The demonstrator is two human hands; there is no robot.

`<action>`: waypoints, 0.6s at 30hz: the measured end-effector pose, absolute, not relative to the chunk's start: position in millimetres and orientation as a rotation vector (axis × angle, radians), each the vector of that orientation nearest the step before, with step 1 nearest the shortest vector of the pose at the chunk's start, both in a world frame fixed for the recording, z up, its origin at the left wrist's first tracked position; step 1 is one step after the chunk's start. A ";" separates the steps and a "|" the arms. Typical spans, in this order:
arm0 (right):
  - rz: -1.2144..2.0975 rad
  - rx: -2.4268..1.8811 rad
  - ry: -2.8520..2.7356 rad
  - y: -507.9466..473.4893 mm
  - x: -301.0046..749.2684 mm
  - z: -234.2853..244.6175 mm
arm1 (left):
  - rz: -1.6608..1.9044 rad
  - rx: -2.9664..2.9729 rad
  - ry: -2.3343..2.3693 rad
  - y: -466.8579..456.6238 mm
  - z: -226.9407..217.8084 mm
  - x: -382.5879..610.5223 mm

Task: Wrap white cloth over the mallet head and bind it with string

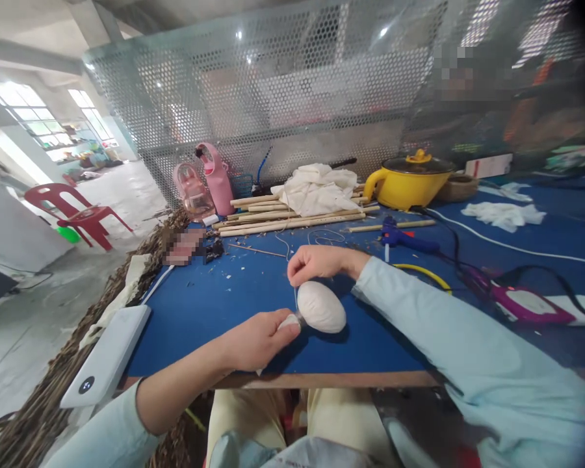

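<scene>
Low in the centre of the frame, the left hand [258,341] grips the gathered tail [289,321] of one smooth, egg-shaped white cloth ball [322,307], which lies just right of its fingertips and below the right hand [316,263], whose fingers pinch one thin string [296,296]. Beyond, on the blue tabletop [199,305], rests one blue glue gun [414,242]; farther back, one crumpled white cloth [318,188] covers straight, pale sticks [253,229], too overlapped to count, left of one glossy yellow pot [409,193].
</scene>
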State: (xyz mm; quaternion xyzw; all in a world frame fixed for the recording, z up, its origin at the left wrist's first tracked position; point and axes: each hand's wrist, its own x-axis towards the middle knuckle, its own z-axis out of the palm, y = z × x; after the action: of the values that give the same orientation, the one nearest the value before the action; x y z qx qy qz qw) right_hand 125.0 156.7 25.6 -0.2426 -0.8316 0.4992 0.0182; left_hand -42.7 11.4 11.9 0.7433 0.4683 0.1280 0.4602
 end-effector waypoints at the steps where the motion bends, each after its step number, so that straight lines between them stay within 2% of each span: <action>1: 1.413 -0.722 -2.730 154.2 119.8 35.1 | 0.300 1.903 1.183 12.0 8.1 -41.5; 5: 0.679 -0.610 -3.101 114.8 100.9 73.8 | 0.371 1.963 1.259 17.9 0.6 -40.0; 8: 0.191 -0.766 -2.902 79.7 104.4 78.4 | 0.629 1.780 1.365 23.0 4.1 -45.3; 11: 0.114 -0.872 -2.647 65.1 114.8 55.9 | 0.873 1.519 1.324 25.5 10.1 -49.6; 14: 0.150 -0.934 -2.501 62.8 117.9 29.9 | 0.953 1.378 1.195 27.3 12.4 -47.7; 18: -0.028 -0.889 -2.330 36.8 129.9 31.9 | 0.984 1.319 1.164 34.0 6.0 -46.4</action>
State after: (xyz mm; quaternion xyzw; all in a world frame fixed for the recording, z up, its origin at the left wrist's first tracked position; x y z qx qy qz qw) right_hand 129.9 36.8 31.9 -0.3380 -0.8857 -0.0105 0.3179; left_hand -46.4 34.0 6.0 0.5533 0.4884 0.4127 0.5339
